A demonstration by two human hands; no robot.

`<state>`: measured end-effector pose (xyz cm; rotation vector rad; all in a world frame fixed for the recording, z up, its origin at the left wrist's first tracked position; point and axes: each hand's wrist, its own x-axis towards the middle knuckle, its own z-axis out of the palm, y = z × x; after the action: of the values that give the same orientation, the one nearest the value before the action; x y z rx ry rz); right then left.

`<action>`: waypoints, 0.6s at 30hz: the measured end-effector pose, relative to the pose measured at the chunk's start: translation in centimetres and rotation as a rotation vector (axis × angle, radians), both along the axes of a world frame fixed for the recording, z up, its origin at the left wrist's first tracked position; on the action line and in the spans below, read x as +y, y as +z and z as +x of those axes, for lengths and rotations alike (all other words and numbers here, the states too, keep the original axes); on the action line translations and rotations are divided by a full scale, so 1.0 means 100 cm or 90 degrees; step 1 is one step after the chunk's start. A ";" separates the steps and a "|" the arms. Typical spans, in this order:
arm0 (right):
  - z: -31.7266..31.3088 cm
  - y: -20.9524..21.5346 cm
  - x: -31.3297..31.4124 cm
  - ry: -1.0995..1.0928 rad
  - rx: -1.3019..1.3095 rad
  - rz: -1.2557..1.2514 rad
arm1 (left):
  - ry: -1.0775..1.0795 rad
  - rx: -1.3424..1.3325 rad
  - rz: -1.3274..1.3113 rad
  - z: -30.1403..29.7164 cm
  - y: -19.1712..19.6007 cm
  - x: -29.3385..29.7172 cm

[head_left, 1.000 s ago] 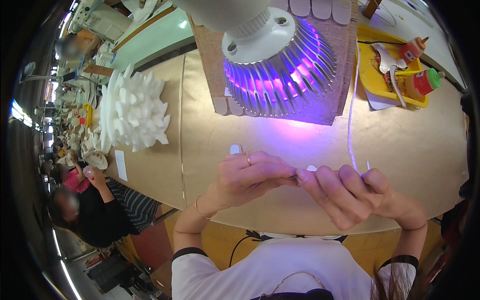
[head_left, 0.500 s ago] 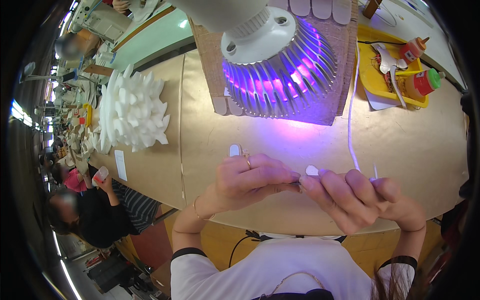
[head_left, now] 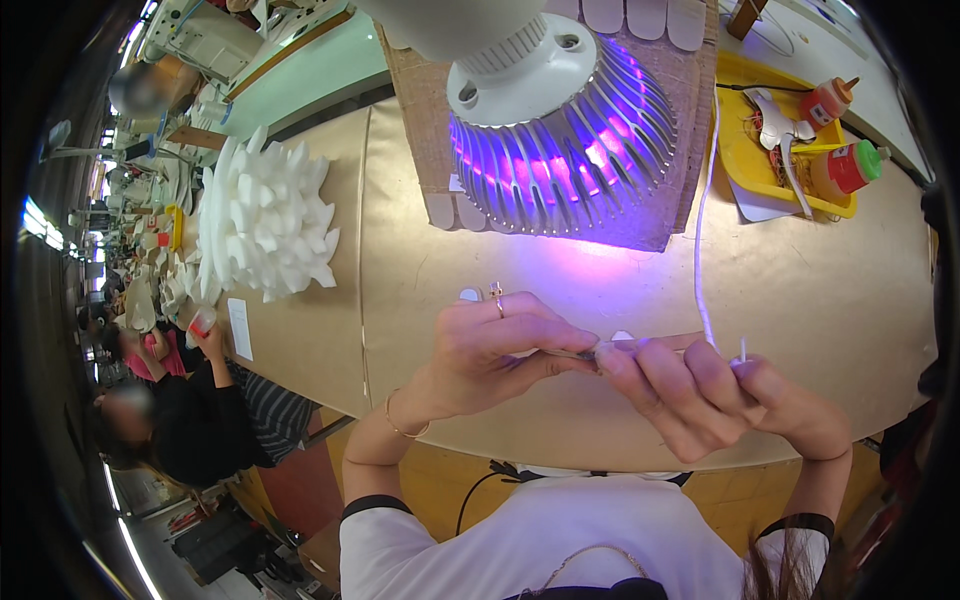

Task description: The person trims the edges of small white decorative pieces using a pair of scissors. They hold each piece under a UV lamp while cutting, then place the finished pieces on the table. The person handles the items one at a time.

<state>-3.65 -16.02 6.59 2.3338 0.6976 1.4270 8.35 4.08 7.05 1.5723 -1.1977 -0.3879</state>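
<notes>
My left hand (head_left: 505,350) and my right hand (head_left: 690,390) meet fingertip to fingertip above the front of the table. Pinched between them is a small, thin flat piece (head_left: 572,353), mostly hidden by the fingers. A thin white stick (head_left: 743,349) pokes up from between my right hand's outer fingers; its other end is out of sight. A small white rounded piece (head_left: 470,296) lies on the table just beyond my left hand. Another white piece (head_left: 622,336) shows partly behind my right fingertips.
A finned lamp (head_left: 565,140) glows purple over a cardboard sheet (head_left: 420,110) bearing white rounded pieces. Spiky white foam-like pieces (head_left: 270,220) are heaped at left. At right, a yellow tray (head_left: 735,160) holds scissors and bottles; a white cable (head_left: 700,240) runs beside it. A person sits left.
Both hands stay together, with slight finger shifts around the flat piece. My left hand has risen a little and covers more of the nearby white piece. The seated person's arm has moved slightly.
</notes>
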 end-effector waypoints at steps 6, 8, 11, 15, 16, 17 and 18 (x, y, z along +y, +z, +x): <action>-0.002 0.001 0.002 0.004 0.045 0.000 | -0.015 -0.019 0.032 0.001 -0.001 0.001; -0.004 0.001 0.004 0.014 0.085 0.027 | -0.022 -0.011 0.027 0.002 -0.002 0.001; -0.006 0.002 0.005 0.059 0.212 0.188 | -0.025 -0.019 0.017 0.002 -0.003 0.002; -0.007 0.002 0.006 0.028 0.214 0.203 | -0.008 -0.030 0.001 0.001 -0.007 0.003; -0.006 0.002 0.007 0.029 0.211 0.200 | -0.015 -0.042 -0.001 0.002 -0.007 0.004; -0.006 0.002 0.007 0.029 0.205 0.206 | -0.019 -0.050 -0.005 0.003 -0.008 0.004; -0.005 0.002 0.007 0.031 0.196 0.203 | -0.023 -0.058 -0.018 0.003 -0.009 0.004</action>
<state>-4.17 -15.28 6.83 2.8442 0.6478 1.2908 8.61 4.48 6.17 1.5604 -1.2973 -0.3239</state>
